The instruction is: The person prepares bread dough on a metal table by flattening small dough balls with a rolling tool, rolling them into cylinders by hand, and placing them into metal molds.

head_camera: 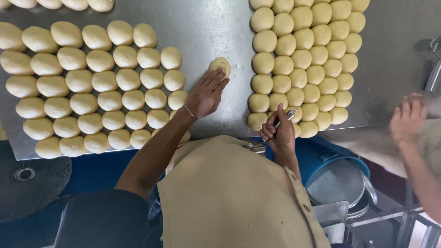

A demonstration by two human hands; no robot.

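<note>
You are standing in a bakery's production room. A broad stainless steel table point(206, 27) fills the upper frame, with dozens of pale dough balls point(92, 87) in rows at left and another block of dough balls point(303, 64) at upper right. A blue bin point(321, 160) sits at lower right, a floor fan point(27, 179) at lower left, and you wear a beige apron point(229, 197).

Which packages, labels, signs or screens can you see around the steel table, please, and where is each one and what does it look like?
No packages, labels, signs or screens are in view.
The nearest to a container is a blue bucket with a round metal lid, below the table's right front edge.
The steel table itself bears only pale dough balls.
</note>
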